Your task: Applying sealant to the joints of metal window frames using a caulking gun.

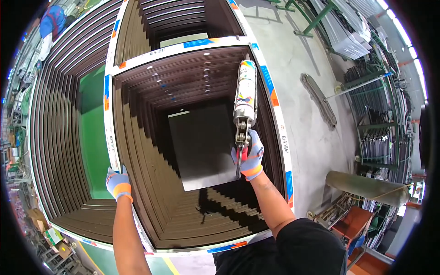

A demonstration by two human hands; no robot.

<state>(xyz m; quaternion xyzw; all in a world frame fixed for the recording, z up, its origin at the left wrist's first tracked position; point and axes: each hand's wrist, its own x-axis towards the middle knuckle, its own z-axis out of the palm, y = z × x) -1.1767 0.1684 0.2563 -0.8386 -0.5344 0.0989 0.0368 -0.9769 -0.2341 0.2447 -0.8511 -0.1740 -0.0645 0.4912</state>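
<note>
My right hand, in a grey and orange glove, is closed round the red handle of a caulking gun. A white sealant cartridge with coloured print lies in the gun. Its nozzle points away from me, at the far right corner of an opening in a stack of dark brown window frames. White film with blue and orange patches covers the top frame's face. My gloved left hand grips the top frame's middle bar, with its fingertips partly hidden.
Green flooring shows through the left opening. On the right stand green racks of long profiles, a thick grey-green roll and an orange-brown seat. A long dark part lies on the grey floor. A blue bundle sits far left.
</note>
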